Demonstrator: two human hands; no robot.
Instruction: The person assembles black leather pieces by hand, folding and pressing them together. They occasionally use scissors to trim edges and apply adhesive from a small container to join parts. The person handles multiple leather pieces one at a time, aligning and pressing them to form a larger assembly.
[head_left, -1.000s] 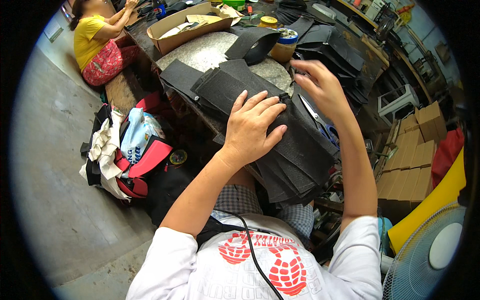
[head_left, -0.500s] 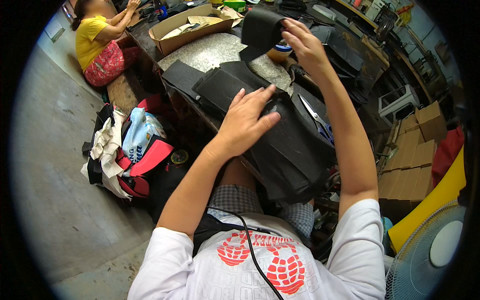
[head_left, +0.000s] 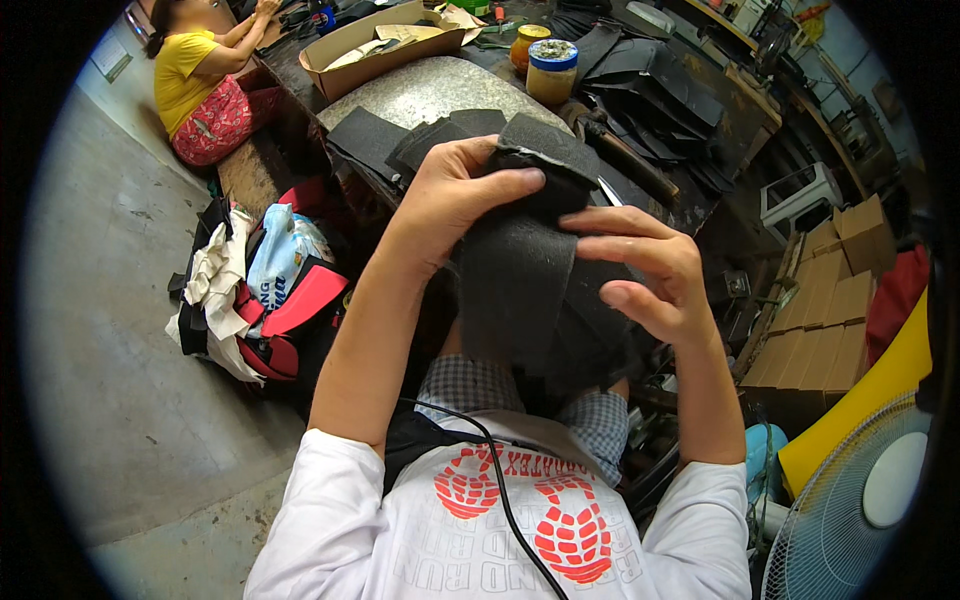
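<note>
My left hand [head_left: 455,195] is closed on a folded black fabric piece [head_left: 550,145], its thumb pressing on top. The piece has a curled upper end with a pale line along its edge. My right hand [head_left: 655,265] is beside it with fingers apart, fingertips at the edge of the black material. Below both hands, a layered stack of black fabric pieces [head_left: 520,290] hangs over the table's near edge above my lap. More black pieces [head_left: 370,140] lie to the left on the table. Scissors [head_left: 610,195] show only in part behind the material.
Beyond the stack lie a speckled grey slab [head_left: 440,90], an open cardboard box [head_left: 380,50], a blue-lidded jar [head_left: 552,72] and a hammer-like tool [head_left: 630,155]. A person in yellow [head_left: 195,70] sits far left. Scraps [head_left: 215,285] fill the floor at left; a fan [head_left: 850,510] stands right.
My right hand has come down from the far side with the raised black piece. My left hand has lifted off the stack and now grips the piece. The jars are now uncovered.
</note>
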